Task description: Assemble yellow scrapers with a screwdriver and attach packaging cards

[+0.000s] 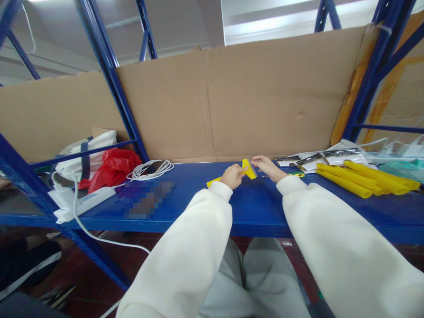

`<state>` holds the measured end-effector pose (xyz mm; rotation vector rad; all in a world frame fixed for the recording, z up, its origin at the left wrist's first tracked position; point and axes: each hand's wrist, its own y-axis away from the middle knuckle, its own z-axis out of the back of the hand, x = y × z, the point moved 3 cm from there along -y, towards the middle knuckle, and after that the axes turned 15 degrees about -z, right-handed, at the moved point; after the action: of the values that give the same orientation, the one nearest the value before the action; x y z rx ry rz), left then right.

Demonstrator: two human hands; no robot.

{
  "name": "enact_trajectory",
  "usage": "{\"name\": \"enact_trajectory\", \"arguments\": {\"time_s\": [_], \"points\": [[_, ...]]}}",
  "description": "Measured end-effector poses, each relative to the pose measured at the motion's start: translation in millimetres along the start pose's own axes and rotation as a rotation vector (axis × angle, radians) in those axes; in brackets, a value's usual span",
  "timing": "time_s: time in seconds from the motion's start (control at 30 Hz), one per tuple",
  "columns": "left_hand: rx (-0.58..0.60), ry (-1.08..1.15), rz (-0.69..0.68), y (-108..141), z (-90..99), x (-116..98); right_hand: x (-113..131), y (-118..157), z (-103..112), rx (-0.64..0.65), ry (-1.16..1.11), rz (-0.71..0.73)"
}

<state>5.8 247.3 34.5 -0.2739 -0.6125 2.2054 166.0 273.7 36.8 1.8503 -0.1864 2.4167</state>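
Observation:
My left hand [232, 176] is closed around the handle of a yellow scraper [248, 169], just above the blue shelf. Its wide head points up and to the right, with a grey strip along the far edge. The thumb and fingers of my right hand [266, 167] come together by the upper end of that strip; whatever they pinch is too small to make out. Below my left wrist another yellow piece [213, 181] shows in part, and I cannot tell whether it belongs to the scraper. A tool with a yellow-green handle [297, 175] lies beside my right wrist.
Several yellow tubes [351, 181] and flat packets with black labels [311, 162] lie on the right. To the left are a coiled white cable [150, 170], a red bag [114, 165] and a power strip [88, 203]. Cardboard [265, 97] backs the blue shelf [195, 176].

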Motion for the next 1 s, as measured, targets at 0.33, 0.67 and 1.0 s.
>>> {"name": "enact_trajectory", "arguments": {"time_s": [0.33, 0.67, 1.0], "points": [[-0.027, 0.023, 0.064, 2, 0.0, 6, 1, 21, -14, 0.490, -0.012, -0.162], [0.147, -0.061, 0.137, 9, 6.3, -5, -3, 22, -19, 0.498, 0.004, -0.117], [0.231, -0.055, 0.184, 13, 9.1, -7, -7, 15, -11, 0.467, 0.116, -0.154]]}}
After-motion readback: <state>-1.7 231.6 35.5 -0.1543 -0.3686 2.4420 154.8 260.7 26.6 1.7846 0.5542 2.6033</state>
